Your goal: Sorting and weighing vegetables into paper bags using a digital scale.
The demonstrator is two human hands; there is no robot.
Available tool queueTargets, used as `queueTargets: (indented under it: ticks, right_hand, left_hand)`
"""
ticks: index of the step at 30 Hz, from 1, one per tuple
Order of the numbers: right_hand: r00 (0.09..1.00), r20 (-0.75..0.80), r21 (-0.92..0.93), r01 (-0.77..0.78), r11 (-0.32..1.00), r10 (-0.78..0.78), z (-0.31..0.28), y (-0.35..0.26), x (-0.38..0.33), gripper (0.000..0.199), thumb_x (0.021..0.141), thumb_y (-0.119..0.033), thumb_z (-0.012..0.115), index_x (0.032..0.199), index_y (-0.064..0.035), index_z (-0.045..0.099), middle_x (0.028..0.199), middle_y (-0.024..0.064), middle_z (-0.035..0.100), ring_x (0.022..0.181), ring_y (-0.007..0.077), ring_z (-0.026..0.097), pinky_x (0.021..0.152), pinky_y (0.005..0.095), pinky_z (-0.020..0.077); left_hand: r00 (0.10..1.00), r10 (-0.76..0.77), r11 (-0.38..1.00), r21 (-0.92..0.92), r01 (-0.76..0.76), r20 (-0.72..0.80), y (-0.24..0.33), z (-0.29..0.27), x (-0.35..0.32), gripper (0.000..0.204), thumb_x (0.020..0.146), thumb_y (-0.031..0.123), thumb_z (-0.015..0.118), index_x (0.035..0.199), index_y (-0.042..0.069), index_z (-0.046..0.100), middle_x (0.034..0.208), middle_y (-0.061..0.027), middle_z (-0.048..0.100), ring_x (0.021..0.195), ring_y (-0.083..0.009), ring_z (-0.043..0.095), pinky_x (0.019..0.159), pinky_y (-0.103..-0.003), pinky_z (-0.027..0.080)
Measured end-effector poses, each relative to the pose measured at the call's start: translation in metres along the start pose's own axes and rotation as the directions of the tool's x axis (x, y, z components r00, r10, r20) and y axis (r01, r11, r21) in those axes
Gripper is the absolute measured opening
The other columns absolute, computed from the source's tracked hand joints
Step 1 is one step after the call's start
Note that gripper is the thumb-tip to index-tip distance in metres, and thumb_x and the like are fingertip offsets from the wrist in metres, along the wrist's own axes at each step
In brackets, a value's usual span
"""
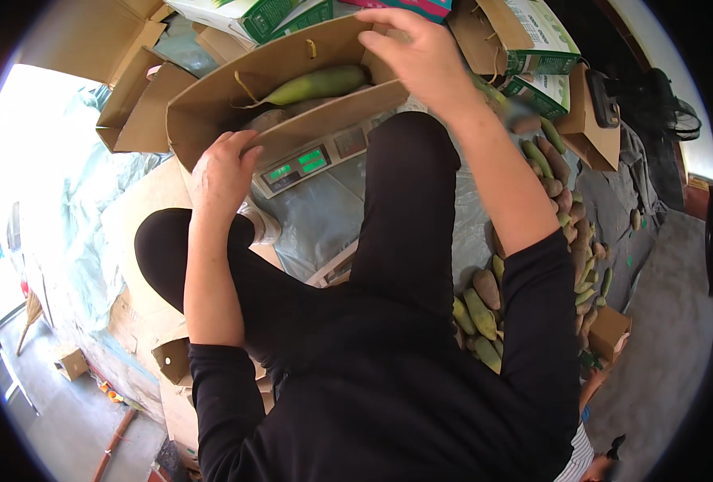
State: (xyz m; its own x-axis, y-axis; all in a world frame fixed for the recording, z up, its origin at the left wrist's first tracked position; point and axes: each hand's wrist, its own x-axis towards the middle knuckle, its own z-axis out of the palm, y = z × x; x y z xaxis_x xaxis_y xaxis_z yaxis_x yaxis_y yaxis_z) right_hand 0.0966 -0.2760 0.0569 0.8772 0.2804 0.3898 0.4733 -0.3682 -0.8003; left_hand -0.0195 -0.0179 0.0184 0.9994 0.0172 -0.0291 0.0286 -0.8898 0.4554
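An open brown cardboard box (316,132) with yellow string loops rests on a digital scale (292,173), whose display glows green. Inside lie a long green radish (324,83) and brownish root vegetables (268,120), partly hidden by the near wall. My left hand (221,175) is closed on the box's near edge at its left part, fingertips curled at the rim. At the far right corner, my right hand (425,68) grips the far wall's top edge between thumb and fingers; its forearm passes over the box's right end.
Piled green radishes (479,312) and brown roots (487,289) lie to my right. Other boxes (151,100) and green-white cartons (537,48) stand around the far side. Plastic sheeting (316,221) covers the floor between my knees. A person's striped sleeve (577,454) shows at lower right.
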Motion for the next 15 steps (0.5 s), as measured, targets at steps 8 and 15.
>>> queueTargets:
  ticks: [8, 15]
  right_hand:
    - [0.821, -0.210, 0.002, -0.543, 0.840, 0.531, -0.092, 0.118, -0.171, 0.021, 0.084, -0.012, 0.063, 0.102, -0.0020, 0.066, 0.090, 0.0075, 0.068, 0.083, 0.0122, 0.061, 0.074, 0.0256, 0.0472]
    - [0.577, -0.138, -0.443, -0.763, 0.470, 0.805, -0.111, 0.176, -0.421, 0.018, 0.082, -0.015, 0.057, 0.089, -0.0015, 0.066, 0.088, 0.0194, 0.066, 0.086, 0.0327, 0.064, 0.076, 0.0383, 0.0497]
  left_hand:
    - [0.995, 0.096, 0.995, -0.026, -0.097, -0.033, -0.007, 0.002, 0.003, 0.027, 0.082, 0.015, 0.063, 0.106, 0.004, 0.064, 0.100, -0.0163, 0.064, 0.094, -0.0337, 0.061, 0.082, -0.038, 0.048]
    - [0.997, -0.015, 0.982, -0.191, 0.001, -0.069, -0.021, 0.009, 0.008, 0.025, 0.088, 0.012, 0.060, 0.111, 0.005, 0.064, 0.102, -0.0102, 0.067, 0.095, -0.0168, 0.064, 0.083, -0.028, 0.049]
